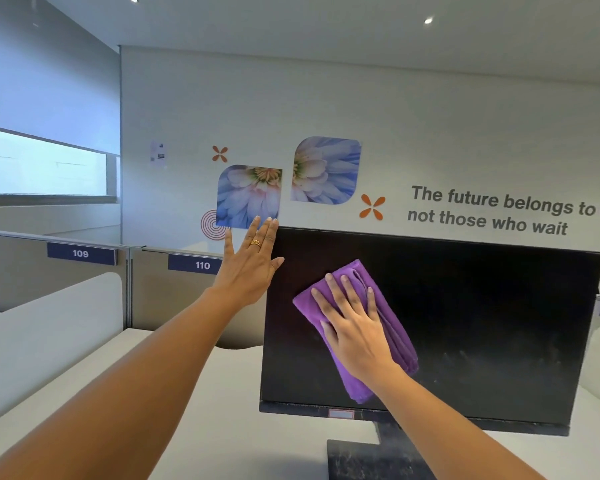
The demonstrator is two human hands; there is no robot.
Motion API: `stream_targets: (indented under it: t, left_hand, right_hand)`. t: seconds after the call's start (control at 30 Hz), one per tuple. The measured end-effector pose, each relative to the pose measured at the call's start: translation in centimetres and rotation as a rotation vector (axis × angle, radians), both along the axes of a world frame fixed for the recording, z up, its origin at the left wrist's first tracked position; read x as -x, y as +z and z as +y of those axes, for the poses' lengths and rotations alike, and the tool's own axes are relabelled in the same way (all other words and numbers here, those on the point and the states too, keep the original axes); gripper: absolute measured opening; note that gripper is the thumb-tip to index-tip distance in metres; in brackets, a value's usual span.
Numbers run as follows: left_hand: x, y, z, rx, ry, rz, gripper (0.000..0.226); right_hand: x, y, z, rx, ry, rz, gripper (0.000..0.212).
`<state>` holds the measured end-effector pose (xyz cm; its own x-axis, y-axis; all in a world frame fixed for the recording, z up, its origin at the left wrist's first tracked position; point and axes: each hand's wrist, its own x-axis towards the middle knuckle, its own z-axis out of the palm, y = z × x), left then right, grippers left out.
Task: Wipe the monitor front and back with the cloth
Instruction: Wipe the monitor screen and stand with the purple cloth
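A black monitor (482, 323) stands on a dusty black base (371, 459), its dark screen facing me and smudged with dust near the bottom. My right hand (352, 327) lies flat on a folded purple cloth (392, 327), pressing it against the left part of the screen. My left hand (252, 263) is raised beside the monitor's upper left corner, fingers spread and a gold ring on one finger; its thumb touches the left edge. The back of the monitor is hidden.
The monitor sits on a white desk (243, 393). Grey cubicle partitions with blue number labels 109 (80, 253) and 110 (201, 265) run behind it. A white wall (430, 133) with flower pictures and lettering stands further back. A window (42, 164) is at the left.
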<state>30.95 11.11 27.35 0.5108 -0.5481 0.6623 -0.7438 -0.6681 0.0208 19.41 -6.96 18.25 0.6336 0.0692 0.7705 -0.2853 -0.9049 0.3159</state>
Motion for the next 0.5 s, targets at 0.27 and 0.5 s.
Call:
stream_targets:
  t: [0.27, 0.5]
  left_hand:
    - [0.2, -0.2, 0.0, -0.01, 0.048, 0.004, 0.062]
    - [0.4, 0.0, 0.0, -0.027, 0.074, -0.011, 0.061]
  right_hand:
    - [-3.3, 0.6, 5.2, 0.053, 0.082, 0.048, 0.063]
    - [-2.6, -2.2, 3.7, 0.21, 0.108, 0.208, 0.07]
